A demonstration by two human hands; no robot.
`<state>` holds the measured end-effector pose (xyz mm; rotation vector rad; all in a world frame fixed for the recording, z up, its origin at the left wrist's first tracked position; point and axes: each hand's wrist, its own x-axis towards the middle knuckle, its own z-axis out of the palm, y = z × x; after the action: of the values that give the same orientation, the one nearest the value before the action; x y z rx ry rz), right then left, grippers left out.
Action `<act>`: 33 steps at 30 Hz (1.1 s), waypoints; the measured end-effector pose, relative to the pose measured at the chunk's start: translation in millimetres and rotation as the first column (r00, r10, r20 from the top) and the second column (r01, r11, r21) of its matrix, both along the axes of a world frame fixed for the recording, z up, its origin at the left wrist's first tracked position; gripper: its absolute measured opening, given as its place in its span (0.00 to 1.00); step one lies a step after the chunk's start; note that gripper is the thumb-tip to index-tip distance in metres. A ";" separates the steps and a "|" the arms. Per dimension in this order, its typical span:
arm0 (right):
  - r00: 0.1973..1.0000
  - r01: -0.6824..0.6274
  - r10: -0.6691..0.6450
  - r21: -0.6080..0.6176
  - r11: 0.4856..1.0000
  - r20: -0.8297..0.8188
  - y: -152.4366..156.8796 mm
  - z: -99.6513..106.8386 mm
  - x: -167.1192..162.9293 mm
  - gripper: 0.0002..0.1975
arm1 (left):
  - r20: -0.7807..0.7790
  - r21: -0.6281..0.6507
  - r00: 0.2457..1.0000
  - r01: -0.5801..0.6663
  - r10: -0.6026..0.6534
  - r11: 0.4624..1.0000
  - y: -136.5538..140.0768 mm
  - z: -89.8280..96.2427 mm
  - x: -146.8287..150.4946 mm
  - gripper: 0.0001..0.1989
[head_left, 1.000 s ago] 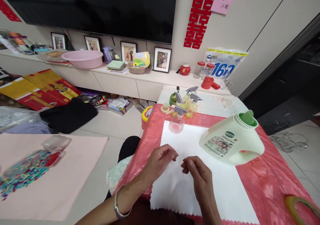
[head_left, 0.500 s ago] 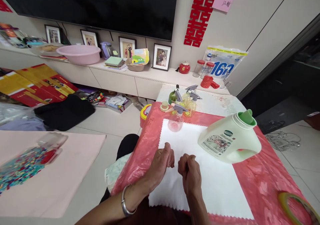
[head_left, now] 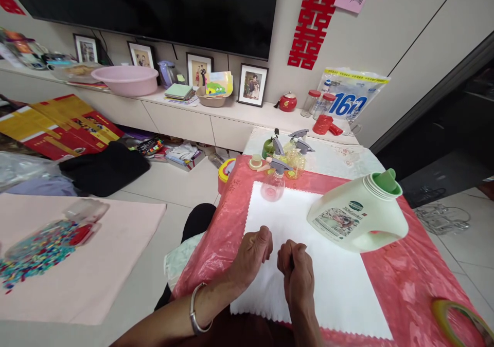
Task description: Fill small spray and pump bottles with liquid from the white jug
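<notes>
My left hand (head_left: 254, 252), with a silver bangle on its wrist, is closed in a loose fist over the white scallop-edged sheet (head_left: 339, 290). Facing it across a small gap is my right hand (head_left: 297, 270), also curled into a fist. Nothing shows in either hand. To the right, a pale green detergent jug (head_left: 357, 216) with a green cap stands partly on the sheet. A clear spray bottle (head_left: 273, 186) with a grey trigger head sits at the sheet's far edge.
Behind it stand more spray bottles (head_left: 297, 157) and a small round tub (head_left: 256, 161). A tape roll (head_left: 443, 313) lies on the red plastic table cover (head_left: 417, 265), front right. Colourful small pieces (head_left: 42, 252) cover part of a pink surface (head_left: 116, 265) at left.
Both fists have come slightly nearer to me, still apart and closed. The camera view has shifted a little; the jug and bottles stay in place.
</notes>
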<state>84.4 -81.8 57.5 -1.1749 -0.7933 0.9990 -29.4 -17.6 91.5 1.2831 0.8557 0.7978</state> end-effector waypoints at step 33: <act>1.000 0.005 -0.005 0.020 1.000 -0.014 -0.7 0.5 -0.1 0.40 | -0.002 0.014 0.999 0.044 -0.044 0.999 0.4 -1.5 3.3 0.37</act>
<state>84.3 -82.5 58.0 -1.1515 -0.7877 0.9922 -26.1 -17.3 90.0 1.3109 0.8213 0.7696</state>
